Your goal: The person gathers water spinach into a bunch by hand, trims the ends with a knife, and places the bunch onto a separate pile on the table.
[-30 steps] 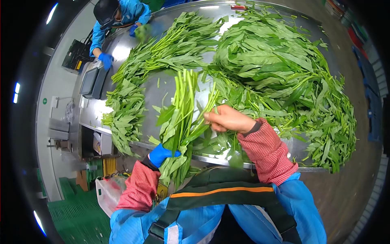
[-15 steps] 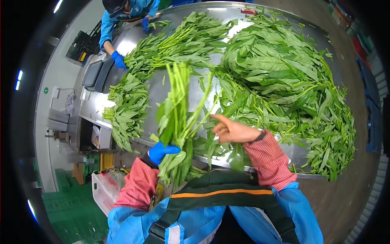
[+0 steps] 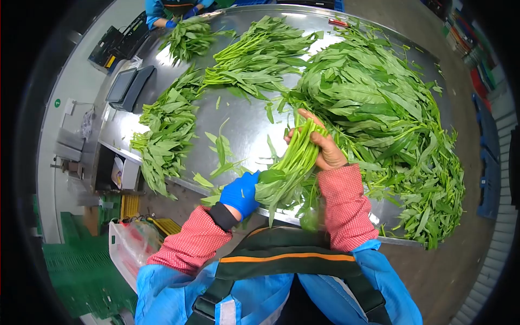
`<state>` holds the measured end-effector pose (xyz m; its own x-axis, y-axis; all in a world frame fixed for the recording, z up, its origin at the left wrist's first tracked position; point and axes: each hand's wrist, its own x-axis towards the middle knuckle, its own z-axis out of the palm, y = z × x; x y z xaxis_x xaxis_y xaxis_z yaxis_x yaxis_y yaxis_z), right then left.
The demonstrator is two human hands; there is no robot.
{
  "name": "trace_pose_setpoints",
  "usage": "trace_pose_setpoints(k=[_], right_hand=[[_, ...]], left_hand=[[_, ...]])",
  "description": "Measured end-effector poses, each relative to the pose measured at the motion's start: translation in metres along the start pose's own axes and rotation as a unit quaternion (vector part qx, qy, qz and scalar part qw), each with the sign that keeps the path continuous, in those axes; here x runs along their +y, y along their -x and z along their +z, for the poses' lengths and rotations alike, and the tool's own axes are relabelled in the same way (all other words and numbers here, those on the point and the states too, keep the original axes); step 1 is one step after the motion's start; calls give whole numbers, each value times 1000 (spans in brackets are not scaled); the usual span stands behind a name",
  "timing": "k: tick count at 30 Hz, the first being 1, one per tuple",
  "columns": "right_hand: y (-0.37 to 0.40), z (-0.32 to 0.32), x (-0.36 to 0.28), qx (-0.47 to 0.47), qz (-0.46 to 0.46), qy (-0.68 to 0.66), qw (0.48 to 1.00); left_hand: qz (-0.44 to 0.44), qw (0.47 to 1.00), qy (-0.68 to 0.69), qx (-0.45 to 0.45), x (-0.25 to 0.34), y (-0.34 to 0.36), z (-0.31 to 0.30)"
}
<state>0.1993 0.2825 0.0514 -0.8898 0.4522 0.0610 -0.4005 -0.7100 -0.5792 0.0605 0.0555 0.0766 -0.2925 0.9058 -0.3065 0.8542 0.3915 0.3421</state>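
Observation:
A bunch of water spinach (image 3: 292,165) lies slantwise between my hands, stems up to the right and leaves down to the left. My left hand (image 3: 241,194), in a blue glove, is closed round its leafy end. Bare, my right hand (image 3: 328,147) wraps the stem end, thumb in front and fingers partly hidden behind. To the right, a big heap of water spinach (image 3: 374,97) covers the metal table (image 3: 203,143). Sorted bunches lie at the left (image 3: 168,141) and at the back (image 3: 260,54). Loose leaves (image 3: 222,149) are scattered beyond my left hand.
At the far left a co-worker's gloved hands (image 3: 181,19) hold another bunch (image 3: 189,38). A grey scale-like device (image 3: 130,89) stands on the left edge. A red-handled tool (image 3: 338,23) lies at the back. Below left is a white crate (image 3: 127,252) with plastic bags.
My right hand has gone from open to gripping the stems. The bunch has swung from upright to slanting right, and my left hand moved right. The co-worker has lifted a bunch.

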Motion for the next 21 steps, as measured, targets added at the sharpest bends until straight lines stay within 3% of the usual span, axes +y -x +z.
trace_pose_setpoints(k=[4,6,7,8,9,10,11,12,14,15,16,17,18,20,21], right_hand=[[-2,49,-33,30,17,158,987],[1,89,-68,11,-80,320,944],[4,110,-92,-16,-161,362,918],[-2,109,-113,-47,-239,344,907],[-8,115,-136,13,-232,369,900],[-23,109,-146,66,-273,469,838],[-32,109,-146,41,-301,574,760],[-41,110,-146,15,-327,668,668],[-48,137,-118,-79,-343,696,625],[-51,147,-106,-144,-345,744,553],[-56,152,-82,-197,-399,741,503],[-56,152,-57,-262,-380,757,463],[-54,149,-29,-320,-329,764,453],[-33,128,33,-357,-260,788,430],[-21,120,56,-356,-225,800,427]], left_hand=[[65,994,68,49,5,1,-16],[135,975,119,127,4,3,-32],[130,968,136,165,-2,5,-36],[75,989,41,120,-12,6,-38],[20,996,-54,72,-24,6,-38],[-35,988,-149,23,-39,8,-37],[-59,971,-224,-60,-63,7,-26],[-75,993,-74,-58,-67,0,-32],[-108,963,235,-69,-76,-5,-38],[-39,923,376,-78,-94,-15,-25],[-37,848,516,-119,-89,-16,-32],[-33,751,641,-156,-75,-15,-44],[-28,635,748,-190,-64,-17,-49],[-115,456,857,-213,-51,-15,-28],[-112,412,873,-237,-74,-22,13]])
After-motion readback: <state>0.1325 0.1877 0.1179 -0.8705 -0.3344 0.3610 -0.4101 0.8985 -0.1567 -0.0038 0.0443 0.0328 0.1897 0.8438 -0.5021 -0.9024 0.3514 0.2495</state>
